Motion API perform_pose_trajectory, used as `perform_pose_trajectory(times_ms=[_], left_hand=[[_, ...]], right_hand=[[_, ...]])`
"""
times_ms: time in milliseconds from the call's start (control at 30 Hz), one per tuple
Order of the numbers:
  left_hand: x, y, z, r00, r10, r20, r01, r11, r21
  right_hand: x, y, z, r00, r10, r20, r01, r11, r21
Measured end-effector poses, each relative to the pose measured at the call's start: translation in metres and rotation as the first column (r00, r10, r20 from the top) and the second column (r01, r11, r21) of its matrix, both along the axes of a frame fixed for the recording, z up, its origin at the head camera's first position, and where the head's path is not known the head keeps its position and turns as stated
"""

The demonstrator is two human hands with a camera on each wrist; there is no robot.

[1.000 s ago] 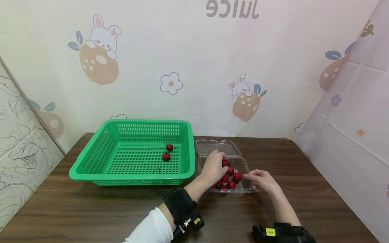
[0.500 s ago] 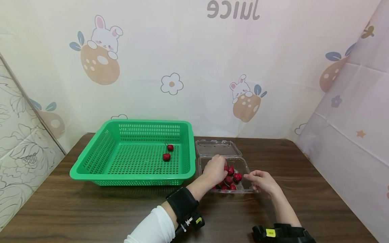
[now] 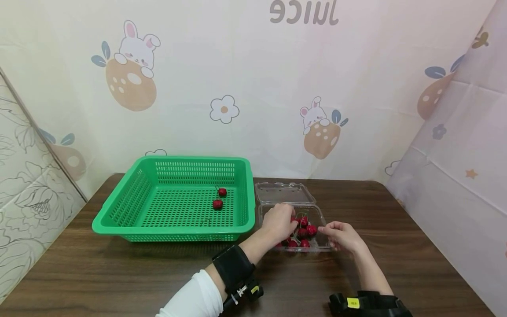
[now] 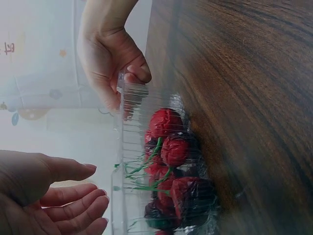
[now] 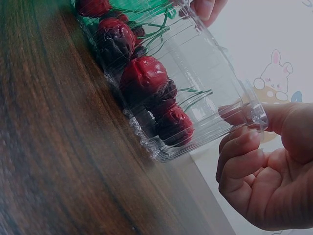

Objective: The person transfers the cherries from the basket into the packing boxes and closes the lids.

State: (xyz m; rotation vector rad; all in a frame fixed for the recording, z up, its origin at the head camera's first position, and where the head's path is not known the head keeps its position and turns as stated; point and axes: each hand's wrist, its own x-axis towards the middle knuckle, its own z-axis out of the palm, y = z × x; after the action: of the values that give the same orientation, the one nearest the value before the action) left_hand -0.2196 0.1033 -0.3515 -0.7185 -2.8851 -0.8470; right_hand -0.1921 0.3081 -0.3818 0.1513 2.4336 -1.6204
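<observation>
A clear plastic clamshell box [image 3: 321,216] with its lid [image 3: 286,193] folded back holds several dark red cherries [image 3: 311,230] with green stems. My left hand [image 3: 278,222] is over the left part of the box. In the left wrist view that left hand [image 4: 63,200] has its thumb and fingers apart beside the rim, with nothing seen between them. My right hand [image 3: 342,236] pinches the box's right rim between thumb and fingers, as the right wrist view shows with the hand [image 5: 274,171] at the corner. Some cherries lie hidden behind my left hand.
A green slotted basket [image 3: 170,230] stands left of the box on the dark wooden table [image 3: 158,273]. Two cherries [image 3: 217,204] lie in its right part, with small stem bits near the front. A printed curtain [image 3: 253,88] hangs behind the table.
My left hand has dipped lower over the box, and several cherries in it have shifted a little to the right. The right hand keeps its place at the rim.
</observation>
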Motion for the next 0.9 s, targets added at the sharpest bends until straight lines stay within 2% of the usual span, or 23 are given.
perform_pose_trajectory(times_ms=[233,433,900], left_hand=[[0.004,-0.012,0.012,1.000,-0.016,-0.018,0.016,1.000,-0.001],[0.005,-0.027,0.022,0.999,-0.001,-0.044,0.001,1.000,-0.015],[0.004,-0.069,0.042,0.992,0.079,-0.098,-0.084,0.996,-0.039]], right_hand=[[0.000,-0.001,0.000,1.000,0.000,0.002,0.000,1.000,-0.003],[0.001,-0.001,0.002,1.000,0.011,0.003,-0.011,1.000,-0.007],[0.001,-0.001,0.001,1.000,0.005,0.005,-0.005,1.000,-0.017]])
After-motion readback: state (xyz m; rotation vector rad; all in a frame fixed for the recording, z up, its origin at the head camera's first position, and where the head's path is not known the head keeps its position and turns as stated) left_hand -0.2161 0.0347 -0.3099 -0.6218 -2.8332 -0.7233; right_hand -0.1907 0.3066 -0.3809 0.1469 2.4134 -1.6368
